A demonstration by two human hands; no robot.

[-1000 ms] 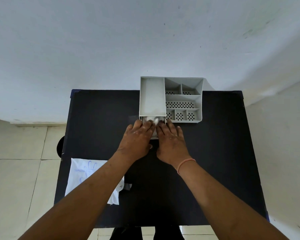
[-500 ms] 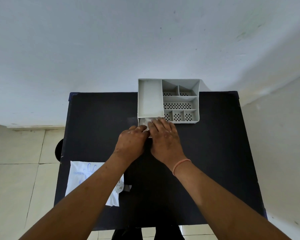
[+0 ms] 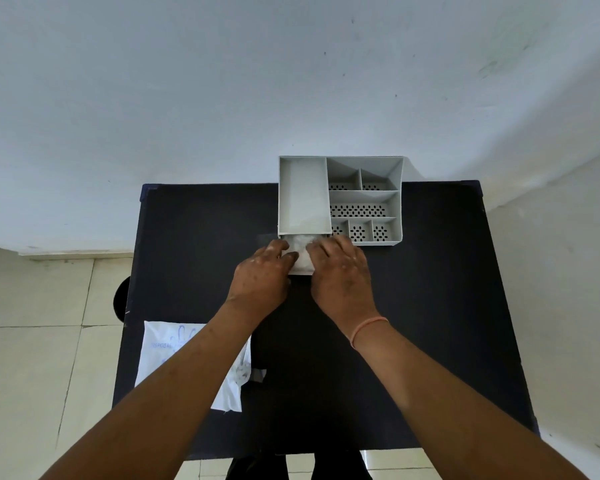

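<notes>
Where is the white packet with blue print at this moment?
In the head view, the white packet lies on the near left part of the black table, partly hidden by the left forearm, far from the grey organizer.
</notes>
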